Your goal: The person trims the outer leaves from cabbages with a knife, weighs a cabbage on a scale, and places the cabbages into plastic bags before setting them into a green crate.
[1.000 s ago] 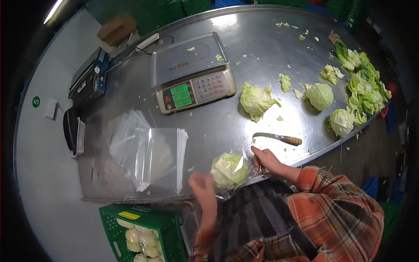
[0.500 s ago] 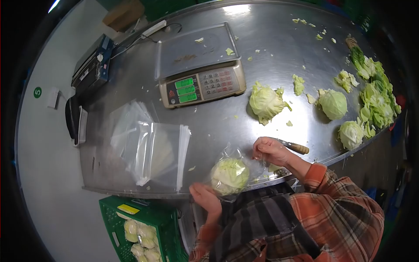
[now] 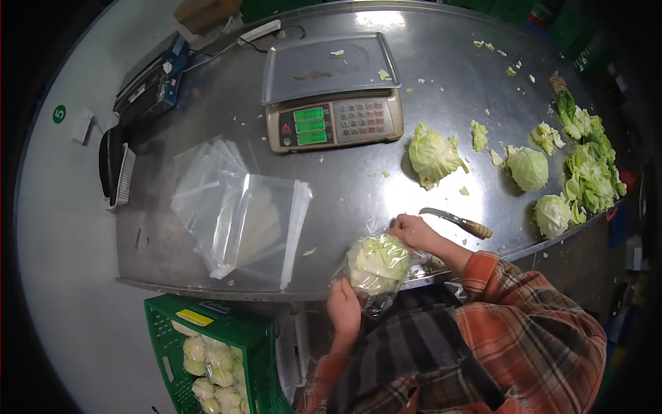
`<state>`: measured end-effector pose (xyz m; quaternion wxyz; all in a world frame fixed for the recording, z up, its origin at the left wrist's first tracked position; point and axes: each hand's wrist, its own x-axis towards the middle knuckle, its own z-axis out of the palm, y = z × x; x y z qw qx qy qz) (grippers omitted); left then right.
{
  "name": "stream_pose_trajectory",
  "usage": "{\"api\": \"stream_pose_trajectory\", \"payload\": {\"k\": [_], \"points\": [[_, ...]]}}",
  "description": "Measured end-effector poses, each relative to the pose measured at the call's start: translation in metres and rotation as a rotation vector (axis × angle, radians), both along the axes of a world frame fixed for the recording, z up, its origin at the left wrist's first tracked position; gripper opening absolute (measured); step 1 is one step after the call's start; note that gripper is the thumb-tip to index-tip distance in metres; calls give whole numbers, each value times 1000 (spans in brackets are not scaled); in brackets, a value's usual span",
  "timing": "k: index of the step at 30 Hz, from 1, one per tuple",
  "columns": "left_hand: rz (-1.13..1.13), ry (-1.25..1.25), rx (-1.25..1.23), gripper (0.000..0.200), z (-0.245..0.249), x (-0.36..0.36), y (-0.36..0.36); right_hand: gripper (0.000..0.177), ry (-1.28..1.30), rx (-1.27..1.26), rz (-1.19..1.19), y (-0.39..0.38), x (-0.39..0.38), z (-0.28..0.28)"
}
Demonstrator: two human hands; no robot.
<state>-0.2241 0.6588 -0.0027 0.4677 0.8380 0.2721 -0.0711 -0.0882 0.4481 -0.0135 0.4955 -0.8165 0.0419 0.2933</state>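
Observation:
A pale green cabbage (image 3: pixel 378 265) sits inside a clear plastic bag at the table's front edge, close to my body. My left hand (image 3: pixel 343 307) grips the bag's lower left side, its fingers against the film. At the upper right of the cabbage, my right hand (image 3: pixel 416 232) pinches the bag's film; its fingertips are partly hidden. A curved knife with a wooden handle (image 3: pixel 476 228) lies just beyond my right hand. Farther up the table rests a bare cabbage (image 3: pixel 434 155).
Left of the bag lies a stack of clear bags (image 3: pixel 238 214). A scale (image 3: pixel 334 124) stands at the back. Trimmed cabbages (image 3: pixel 528 170) and loose leaves (image 3: pixel 592 176) are on the right. Bagged cabbages fill part of a green crate (image 3: pixel 258 366) below the table's front edge.
The cabbage in its bag has shifted right and slightly up. My left hand has moved right and up with it, and my right hand has come closer to the cabbage. The camera view has shifted.

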Motion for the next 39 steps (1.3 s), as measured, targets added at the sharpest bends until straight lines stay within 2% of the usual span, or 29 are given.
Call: {"api": "stream_pose_trajectory", "payload": {"k": [1,4,5,8,10,12,13,14,16,18,19,20,21,22,23,24,26,27,28,30,31,32,33,34,36,39], "points": [[-144,31,70,33,-3,1,8,30,-51,36,43,-2,-1,-27],[-302,284,196,37,49,24,43,22,-111,8,42,5,0,-11],[-293,359,425,40,84,37,45,22,-161,-38,41,7,0,-10],[-216,-577,418,36,82,58,28,25,-279,-151,28,8,0,-8],[-731,-651,474,42,57,66,-4,30,-326,-178,5,7,-1,-11],[-706,-629,290,42,45,65,-8,24,-491,-67,-285,9,3,29],[-687,-613,198,43,38,65,-10,18,-825,24,-262,8,1,48],[-672,-593,86,43,32,66,-14,25,-828,103,-127,11,-8,79],[-580,-540,-82,43,15,67,-5,36,-1047,-111,531,18,-18,96],[-441,-490,-315,42,-13,64,4,44,-458,190,340,22,-37,42],[-398,-559,-338,40,-34,65,7,42,-454,243,290,13,-27,15],[-296,-529,-403,40,-51,69,8,40,-236,262,191,7,-7,-6],[-186,-439,-717,44,-62,72,8,44,-183,242,109,19,-6,20],[-97,-453,-810,47,-51,68,13,51,78,378,-95,26,-2,22],[4,-264,-1143,61,-35,62,25,56,376,494,-119,26,3,27],[-113,-299,-936,64,-20,57,33,61,342,572,-159,32,5,10],[-330,-328,-520,72,23,35,55,64,474,491,-18,55,-1,29],[-356,-306,-270,80,36,25,67,67,521,449,22,75,-8,47],[-238,-395,-371,79,41,7,88,69,568,408,55,99,-18,68],[-14,-572,-568,77,41,-17,125,78,554,528,298,139,-38,103],[16,-616,-265,70,30,-20,125,77,593,636,346,140,-37,101],[68,-590,-30,67,28,-31,137,76,682,788,631,174,-49,127],[132,-547,139,65,29,-50,152,69,691,859,703,194,-60,142],[207,-502,264,63,27,-67,167,63,672,814,801,216,-70,156],[333,-419,367,59,17,-99,195,61,526,852,885,230,-84,148],[449,-345,362,52,4,-114,231,59,232,723,798,209,-78,112]]}}
